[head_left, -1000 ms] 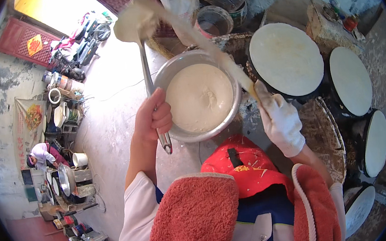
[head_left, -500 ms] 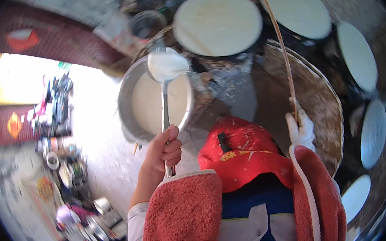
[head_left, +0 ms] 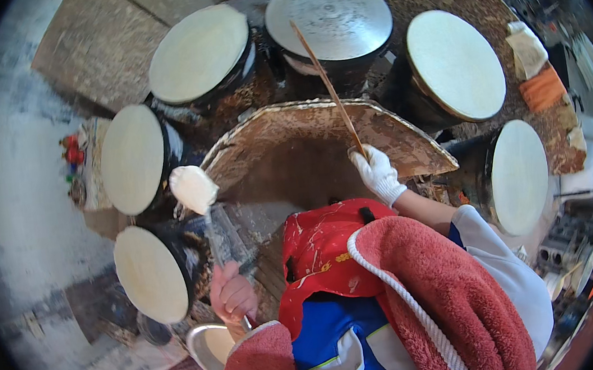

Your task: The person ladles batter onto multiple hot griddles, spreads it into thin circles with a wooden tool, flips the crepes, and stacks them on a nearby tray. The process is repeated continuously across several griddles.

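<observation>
My left hand [head_left: 233,293] is closed round a metal ladle [head_left: 195,190], whose head is heaped with pale batter. My white-gloved right hand [head_left: 375,175] grips a thin wooden stick [head_left: 330,95]; its far end is over a bare metal round griddle [head_left: 347,10] at the top. Several other griddles on black drums, such as those at left [head_left: 132,159] and right [head_left: 456,63], carry pale round layers. Below my left hand, a steel bowl of batter [head_left: 200,352] is partly hidden by the red towel over my shoulder.
A curved, crusted board [head_left: 401,146] stands between me and the arc of griddles. A worn ledge [head_left: 98,50] runs behind them. An orange cloth [head_left: 540,93] lies at right; pots and clutter [head_left: 560,251] are at the lower right, a whitewashed wall at left.
I have turned right, so the griddles now surround my hands and the bowl sits low behind the ladle. The loaded ladle has left the bowl; the stick points at the bare griddle.
</observation>
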Demonstrator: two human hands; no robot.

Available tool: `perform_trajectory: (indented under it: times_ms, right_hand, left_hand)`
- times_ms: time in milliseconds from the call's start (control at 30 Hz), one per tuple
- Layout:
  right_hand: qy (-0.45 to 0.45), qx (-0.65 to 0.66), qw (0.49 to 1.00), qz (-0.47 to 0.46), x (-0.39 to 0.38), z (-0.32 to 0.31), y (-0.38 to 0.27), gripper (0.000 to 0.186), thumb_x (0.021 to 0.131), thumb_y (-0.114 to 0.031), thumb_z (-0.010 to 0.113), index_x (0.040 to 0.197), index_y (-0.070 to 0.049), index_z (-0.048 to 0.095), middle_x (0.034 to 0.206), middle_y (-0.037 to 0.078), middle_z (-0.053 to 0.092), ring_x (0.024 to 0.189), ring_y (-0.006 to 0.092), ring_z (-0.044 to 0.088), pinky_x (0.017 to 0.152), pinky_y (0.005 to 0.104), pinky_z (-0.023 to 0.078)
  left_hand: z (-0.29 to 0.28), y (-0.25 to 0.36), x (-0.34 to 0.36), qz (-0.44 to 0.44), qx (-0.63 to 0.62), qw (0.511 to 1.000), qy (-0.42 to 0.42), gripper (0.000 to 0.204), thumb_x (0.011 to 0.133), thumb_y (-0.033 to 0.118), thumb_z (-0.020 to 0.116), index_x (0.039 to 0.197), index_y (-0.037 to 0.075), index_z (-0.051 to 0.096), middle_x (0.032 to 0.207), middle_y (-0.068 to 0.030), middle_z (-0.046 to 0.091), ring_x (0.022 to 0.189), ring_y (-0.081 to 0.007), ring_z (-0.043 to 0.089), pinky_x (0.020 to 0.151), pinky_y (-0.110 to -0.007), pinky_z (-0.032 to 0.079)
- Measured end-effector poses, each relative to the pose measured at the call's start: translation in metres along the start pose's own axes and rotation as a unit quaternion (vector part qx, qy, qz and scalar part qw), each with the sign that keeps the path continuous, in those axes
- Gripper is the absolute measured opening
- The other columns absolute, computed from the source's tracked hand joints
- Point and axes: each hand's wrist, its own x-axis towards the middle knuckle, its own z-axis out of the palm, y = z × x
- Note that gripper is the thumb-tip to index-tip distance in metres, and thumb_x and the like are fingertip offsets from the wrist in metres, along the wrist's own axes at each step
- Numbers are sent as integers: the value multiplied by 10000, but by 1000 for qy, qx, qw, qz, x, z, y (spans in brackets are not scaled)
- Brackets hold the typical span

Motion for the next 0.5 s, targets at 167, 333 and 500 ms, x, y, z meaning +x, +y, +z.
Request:
perform_trajectory:
  times_ms: [167, 333, 500]
  right_hand:
    - [157, -9, 988, 0, 89, -13, 0, 302, 915, -276, 614, 1078, -21, 627, 956, 206, 680, 899, 339, 661, 809, 387, 499]
    - [334, -78, 939, 2, 209, -72, -20, 301, 929, -290, 576, 1082, -33, 615, 965, 227, 667, 919, 419, 630, 808, 428, 497]
    - [371, -175, 905, 113, 312, -110, -18, 369, 936, -355, 551, 1092, -31, 637, 1017, 233, 666, 969, 414, 627, 838, 447, 493]
  left_hand:
    - [71, 17, 65, -35, 308, 950, -35, 331, 1051, 308, 342, 791, 105, 312, 433, 52, 249, 300, -52, 205, 265, -238, 180]
    - [117, 19, 135, 51, 653, 714, 246, 314, 1041, 303, 392, 772, 148, 342, 448, 67, 198, 327, -48, 165, 295, -241, 119]
    - [125, 66, 263, -219, 269, 895, 280, 318, 1063, 319, 290, 810, 140, 360, 477, 85, 230, 342, -38, 203, 311, -212, 169]
